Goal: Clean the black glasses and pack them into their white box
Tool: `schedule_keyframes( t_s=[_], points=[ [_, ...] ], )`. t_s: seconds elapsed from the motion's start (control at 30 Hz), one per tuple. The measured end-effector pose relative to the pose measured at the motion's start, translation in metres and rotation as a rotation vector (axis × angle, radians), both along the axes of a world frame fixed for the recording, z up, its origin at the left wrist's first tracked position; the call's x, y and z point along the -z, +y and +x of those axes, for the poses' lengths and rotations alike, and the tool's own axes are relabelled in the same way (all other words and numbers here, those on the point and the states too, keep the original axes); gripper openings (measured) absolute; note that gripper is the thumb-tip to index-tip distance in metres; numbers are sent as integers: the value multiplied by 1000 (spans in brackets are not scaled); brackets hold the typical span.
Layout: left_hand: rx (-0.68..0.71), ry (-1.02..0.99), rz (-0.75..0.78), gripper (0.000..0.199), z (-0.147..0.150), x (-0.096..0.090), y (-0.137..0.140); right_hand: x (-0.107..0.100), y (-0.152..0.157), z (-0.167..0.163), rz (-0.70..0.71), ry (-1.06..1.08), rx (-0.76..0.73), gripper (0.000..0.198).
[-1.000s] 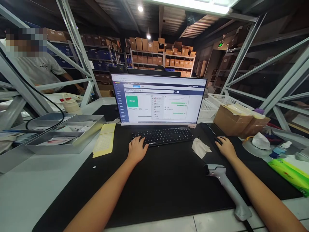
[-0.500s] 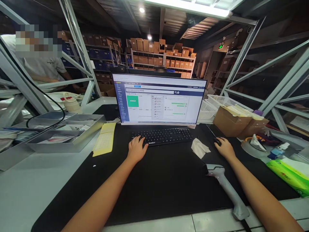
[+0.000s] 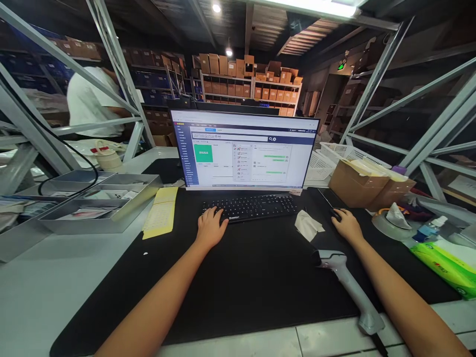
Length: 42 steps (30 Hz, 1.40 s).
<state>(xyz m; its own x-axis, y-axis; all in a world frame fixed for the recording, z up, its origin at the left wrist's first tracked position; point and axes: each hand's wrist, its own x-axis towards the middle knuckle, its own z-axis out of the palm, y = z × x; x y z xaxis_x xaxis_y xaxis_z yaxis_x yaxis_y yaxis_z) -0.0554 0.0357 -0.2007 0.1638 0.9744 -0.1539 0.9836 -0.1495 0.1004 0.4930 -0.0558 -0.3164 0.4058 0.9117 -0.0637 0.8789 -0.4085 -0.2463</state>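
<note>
My left hand [image 3: 211, 227] rests at the left end of the black keyboard [image 3: 256, 207], its fingers spread over the keys and holding nothing. On the right, my right hand [image 3: 347, 225] is curved over a dark computer mouse [image 3: 336, 214], which is mostly hidden under the fingers. Behind the keyboard stands a lit monitor [image 3: 245, 153] showing a page with a search bar and a green square. A grey barcode scanner [image 3: 351, 287] lies beside my right forearm, and a crumpled white tissue [image 3: 308, 226] sits between keyboard and mouse.
Yellow label sheets [image 3: 160, 213] lie left of the keyboard, near grey divided trays [image 3: 89, 225]. To the right are cardboard boxes [image 3: 351, 186], a tape roll [image 3: 390, 228], a spray bottle [image 3: 429, 230] and a green tissue pack [image 3: 442, 267]. A co-worker [image 3: 92, 101] stands behind the frame.
The search bar's small lines of text have given way to larger characters. The co-worker at the left has moved right and turned. Both my hands have stayed in place.
</note>
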Motion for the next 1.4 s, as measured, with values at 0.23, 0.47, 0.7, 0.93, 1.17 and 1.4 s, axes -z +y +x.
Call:
schedule_keyframes(
  t_s=[0.23,0.47,0.7,0.93,1.17,1.4],
  points=[
    [-3,14,-23,50,2,-4,0,3,-1,2,21,-2,-5,46],
    [-2,17,-22,49,3,-6,0,7,-1,6,49,-14,-26,46],
    [2,15,-13,49,3,-4,0,6,0,5,34,-17,-18,47],
    [8,10,-1,49,1,-1,0,8,0,6,28,-6,-3,46],
    [4,7,-8,49,0,-1,0,2,0,2,3,4,9,50],
    [5,7,-14,50,0,-2,0,-7,-3,-5,89,-10,83,53]
  ],
)
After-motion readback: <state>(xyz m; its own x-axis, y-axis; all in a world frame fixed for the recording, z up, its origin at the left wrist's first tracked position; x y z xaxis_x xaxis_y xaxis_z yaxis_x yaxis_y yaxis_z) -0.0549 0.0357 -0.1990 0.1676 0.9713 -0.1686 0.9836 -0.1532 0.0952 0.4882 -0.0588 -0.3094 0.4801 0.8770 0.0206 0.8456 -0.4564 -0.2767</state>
